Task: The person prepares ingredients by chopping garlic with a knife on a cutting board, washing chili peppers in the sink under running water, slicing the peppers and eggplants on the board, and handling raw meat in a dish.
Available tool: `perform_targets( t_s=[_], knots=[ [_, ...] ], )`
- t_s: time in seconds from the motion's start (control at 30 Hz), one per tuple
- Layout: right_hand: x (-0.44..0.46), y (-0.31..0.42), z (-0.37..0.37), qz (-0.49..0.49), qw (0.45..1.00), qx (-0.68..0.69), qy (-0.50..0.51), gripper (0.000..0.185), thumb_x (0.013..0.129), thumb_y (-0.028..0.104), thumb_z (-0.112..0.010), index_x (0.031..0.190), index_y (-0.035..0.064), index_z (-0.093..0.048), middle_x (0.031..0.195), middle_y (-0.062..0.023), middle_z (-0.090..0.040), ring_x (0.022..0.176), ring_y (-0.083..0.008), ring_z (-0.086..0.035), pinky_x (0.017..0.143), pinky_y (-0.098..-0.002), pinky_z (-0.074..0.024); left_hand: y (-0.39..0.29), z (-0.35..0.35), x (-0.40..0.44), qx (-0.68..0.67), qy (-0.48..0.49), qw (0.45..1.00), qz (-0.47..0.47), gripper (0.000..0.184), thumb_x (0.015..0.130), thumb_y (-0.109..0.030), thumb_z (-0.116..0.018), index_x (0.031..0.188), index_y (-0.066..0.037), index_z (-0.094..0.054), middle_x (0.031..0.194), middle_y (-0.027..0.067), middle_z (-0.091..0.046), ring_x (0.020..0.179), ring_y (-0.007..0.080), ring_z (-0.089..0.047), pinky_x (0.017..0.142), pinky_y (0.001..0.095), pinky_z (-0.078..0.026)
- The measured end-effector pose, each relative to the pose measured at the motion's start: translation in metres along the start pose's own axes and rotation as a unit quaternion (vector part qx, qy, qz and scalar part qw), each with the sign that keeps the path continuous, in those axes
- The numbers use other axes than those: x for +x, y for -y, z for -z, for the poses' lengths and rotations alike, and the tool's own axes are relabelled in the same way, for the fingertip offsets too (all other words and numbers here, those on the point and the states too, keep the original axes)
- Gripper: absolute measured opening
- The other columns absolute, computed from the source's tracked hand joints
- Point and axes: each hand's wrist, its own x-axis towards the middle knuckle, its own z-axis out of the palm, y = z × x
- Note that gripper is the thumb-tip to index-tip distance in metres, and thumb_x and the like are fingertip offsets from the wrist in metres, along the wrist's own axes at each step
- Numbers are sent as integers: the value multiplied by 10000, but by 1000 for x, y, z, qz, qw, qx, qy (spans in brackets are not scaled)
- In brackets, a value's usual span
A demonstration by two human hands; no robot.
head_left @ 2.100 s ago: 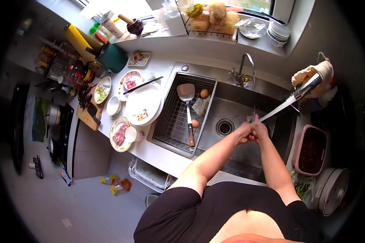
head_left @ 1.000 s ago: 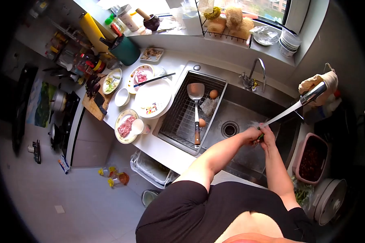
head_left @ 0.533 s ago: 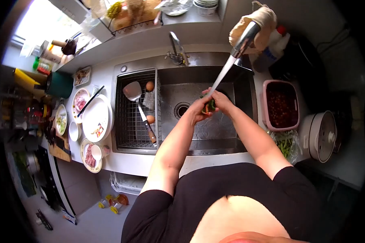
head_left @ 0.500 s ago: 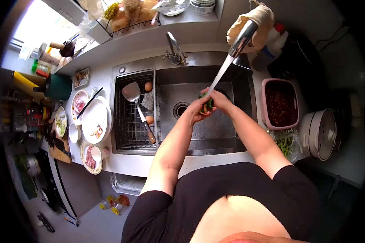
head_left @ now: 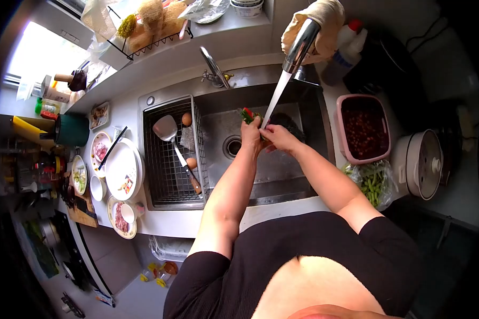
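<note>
Steel sink [head_left: 277, 178] beneath both hands [head_left: 280, 137]

A stream of water [head_left: 276, 100] falling from a tap spout [head_left: 302, 46] blocks the space directly above the left hand [head_left: 250, 133] and right hand [head_left: 282, 139]. Between the forearms [head_left: 324, 175], open floor in the steel sink [head_left: 282, 183] runs to its front edge; more lies left, around the drain [head_left: 232, 147]. Farther left, a wire basket [head_left: 158, 169] with a spatula [head_left: 179, 153] stands in the way. A faucet [head_left: 214, 66] rises behind; a pink tub [head_left: 341, 127] and bagged green pods [head_left: 374, 186] crowd the right.
</note>
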Motion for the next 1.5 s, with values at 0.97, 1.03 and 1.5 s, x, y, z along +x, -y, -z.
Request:
perform_targets(
  t_s=[0.97,1.03,1.5],
  knots=[
    [-11,-7,18,-136,952,260,89,331,942,314,-514,675,158,-394,548,80,-297,413,-37,-237,360,-200,-157,2,8,-6,-120,99,967,201,178,880,-94,-537,1020,13,-507,969,164,-577,886,275,-573,828,419,-489],
    [-14,-8,21,-152,932,311,106,357,940,336,-515,664,164,-368,549,86,-278,423,-40,-243,369,-201,-167,4,2,-8,-118,81,969,202,188,889,-111,-532,1029,8,-492,985,166,-578,884,272,-570,825,427,-489],
    [-3,-17,4,-101,958,268,2,198,900,299,-592,801,129,-571,627,32,-552,514,-64,-536,411,-172,-388,0,5,-7,-98,102,976,164,220,935,-187,-489,1030,9,-522,990,161,-615,794,279,-591,651,370,-527]
  ],
)
